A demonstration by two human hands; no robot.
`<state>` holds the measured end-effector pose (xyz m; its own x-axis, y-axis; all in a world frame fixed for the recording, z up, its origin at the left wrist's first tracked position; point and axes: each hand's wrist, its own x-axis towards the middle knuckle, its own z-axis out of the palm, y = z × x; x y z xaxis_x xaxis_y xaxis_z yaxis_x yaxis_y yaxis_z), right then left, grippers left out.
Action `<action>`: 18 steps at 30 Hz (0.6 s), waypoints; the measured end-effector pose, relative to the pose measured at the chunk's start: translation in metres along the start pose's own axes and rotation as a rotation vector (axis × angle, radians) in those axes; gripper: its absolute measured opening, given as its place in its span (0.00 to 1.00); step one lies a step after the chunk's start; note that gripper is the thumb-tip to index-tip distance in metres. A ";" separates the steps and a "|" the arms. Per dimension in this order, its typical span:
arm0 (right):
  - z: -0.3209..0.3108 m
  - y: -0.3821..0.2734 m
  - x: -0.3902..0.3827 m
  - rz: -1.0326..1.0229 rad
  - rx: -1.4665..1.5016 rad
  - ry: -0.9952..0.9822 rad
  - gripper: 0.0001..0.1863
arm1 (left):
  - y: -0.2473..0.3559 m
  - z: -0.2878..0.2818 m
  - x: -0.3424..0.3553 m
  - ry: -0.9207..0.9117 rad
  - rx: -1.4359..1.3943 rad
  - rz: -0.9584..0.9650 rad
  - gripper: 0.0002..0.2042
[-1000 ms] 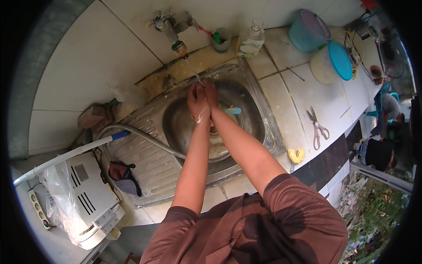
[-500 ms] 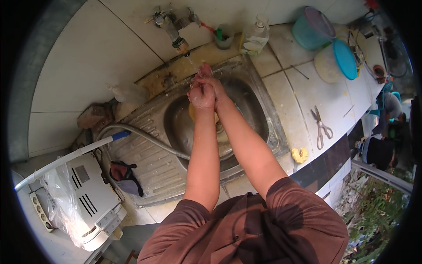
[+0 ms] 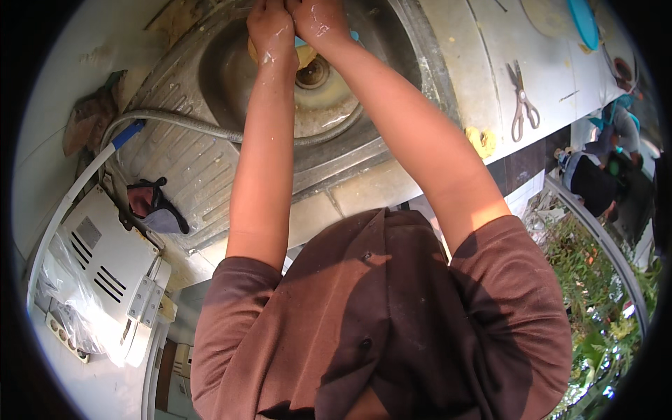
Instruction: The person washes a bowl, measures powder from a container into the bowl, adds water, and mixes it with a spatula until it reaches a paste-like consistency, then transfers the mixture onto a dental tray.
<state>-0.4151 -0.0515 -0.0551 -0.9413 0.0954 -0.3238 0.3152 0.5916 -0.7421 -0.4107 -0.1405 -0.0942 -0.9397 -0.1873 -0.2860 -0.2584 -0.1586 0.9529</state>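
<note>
My left hand [image 3: 271, 31] and my right hand [image 3: 318, 21] are close together over the far part of a metal sink basin [image 3: 227, 59]. Both look wet, with white flecks like foam on their backs. The picture's top edge cuts off most of the fingers, so I cannot make out how they are bent or whether anything is between them. Beneath the hands lies a yellow item [image 3: 306, 56], partly covered, with a bit of light blue beside it. A round drain [image 3: 313, 73] shows between my forearms.
A grey hose [image 3: 178, 120] crosses the ribbed drainboard [image 3: 183, 159], where a dark cloth [image 3: 155, 206] lies. Scissors [image 3: 522, 105] and a crumpled yellow piece [image 3: 480, 142] rest on the right counter. A white appliance [image 3: 105, 245] stands at left, near a power strip [image 3: 65, 337].
The view has tilted down toward my body, so the tap, the cup and the soap bottle are out of sight. My hands, formerly clasped under running water, are now side by side.
</note>
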 end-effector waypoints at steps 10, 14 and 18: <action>0.025 0.050 -0.024 -0.079 -0.504 -0.202 0.14 | -0.051 -0.061 -0.033 -0.108 0.297 -0.106 0.25; 0.061 0.079 -0.008 -0.247 -0.227 -0.225 0.14 | -0.065 -0.047 -0.020 -0.169 0.156 -0.019 0.24; 0.032 0.054 -0.022 -0.245 -0.197 -0.470 0.15 | -0.072 -0.053 -0.025 -0.084 0.250 0.008 0.23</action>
<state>-0.3740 -0.0473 -0.1070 -0.8147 -0.4036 -0.4164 0.0236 0.6945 -0.7191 -0.3568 -0.1762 -0.1613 -0.9547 -0.1046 -0.2786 -0.2880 0.0894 0.9535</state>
